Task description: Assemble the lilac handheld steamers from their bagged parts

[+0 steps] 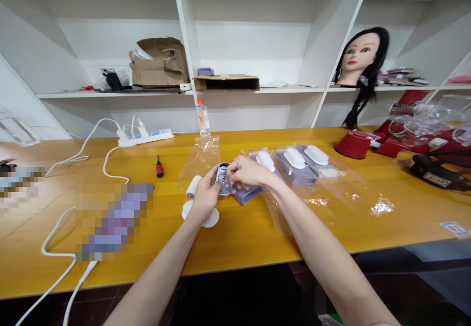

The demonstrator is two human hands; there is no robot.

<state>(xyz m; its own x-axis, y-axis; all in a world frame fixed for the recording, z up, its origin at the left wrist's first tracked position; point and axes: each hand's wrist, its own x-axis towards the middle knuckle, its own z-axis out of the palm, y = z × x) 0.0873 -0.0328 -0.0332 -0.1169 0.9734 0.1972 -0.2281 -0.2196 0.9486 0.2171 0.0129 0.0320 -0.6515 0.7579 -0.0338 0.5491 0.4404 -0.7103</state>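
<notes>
Oval plastic device (222,179), silvery ribbed centre, pinched by left hand (207,194), right hand (248,171)

**Bare forearms and hands, slim and uncovered**

The left forearm (158,272) and right forearm (324,262) are long and smooth, narrowing gradually to slender wrists, and both run uncovered until the lower edge of the view cuts them off. The left hand (208,193) and right hand (250,171) are narrow, with thin, tapering fingers (245,166) and softly marked knuckles on the right one. The fingernails are too small to make out clearly. Both arms show the same plain, unmarked skin from wrist to elbow side.
</notes>
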